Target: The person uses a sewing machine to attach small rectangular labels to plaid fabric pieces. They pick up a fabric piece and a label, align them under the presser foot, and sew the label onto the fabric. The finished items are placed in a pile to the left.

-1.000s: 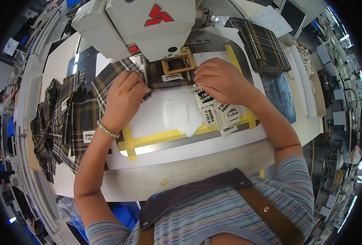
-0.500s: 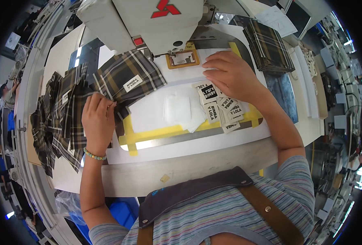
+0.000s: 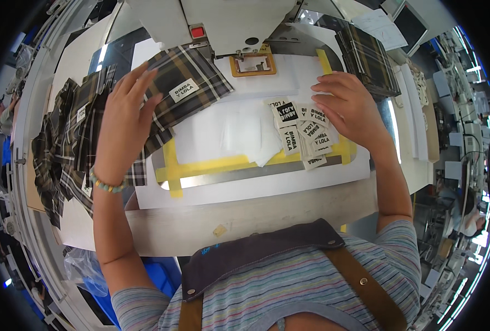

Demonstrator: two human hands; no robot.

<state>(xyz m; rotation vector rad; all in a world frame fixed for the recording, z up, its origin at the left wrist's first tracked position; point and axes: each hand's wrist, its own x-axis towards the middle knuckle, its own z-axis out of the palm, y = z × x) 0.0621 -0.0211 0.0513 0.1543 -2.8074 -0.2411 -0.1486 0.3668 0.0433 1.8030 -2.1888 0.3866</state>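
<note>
My left hand (image 3: 124, 116) is over the near-left side of a plaid fabric piece (image 3: 198, 69), its fingers apart. A white label with dark print (image 3: 183, 90) lies on that piece. Further left is a rumpled pile of plaid pieces (image 3: 71, 149), some also labelled. My right hand (image 3: 348, 106) hovers with stretched fingers at the right side of a loose spread of labels (image 3: 292, 140), holding nothing visible. Between the hands and beyond them, a small brass-coloured clamp frame (image 3: 272, 70) sits under the white sewing machine head (image 3: 228, 27).
Yellow tape (image 3: 217, 166) borders the white work plate. A stack of folded plaid pieces (image 3: 366, 60) stands at the far right, near a paper sheet (image 3: 380, 27). Below the table's left front are a blue bin (image 3: 155, 281) and a clear plastic bag (image 3: 85, 271). Other people are at the far left.
My left hand has gone from a pinch at the fabric's near edge to spread fingers further up. My right hand has moved right, away from the clamp frame. The view has shifted slightly.
</note>
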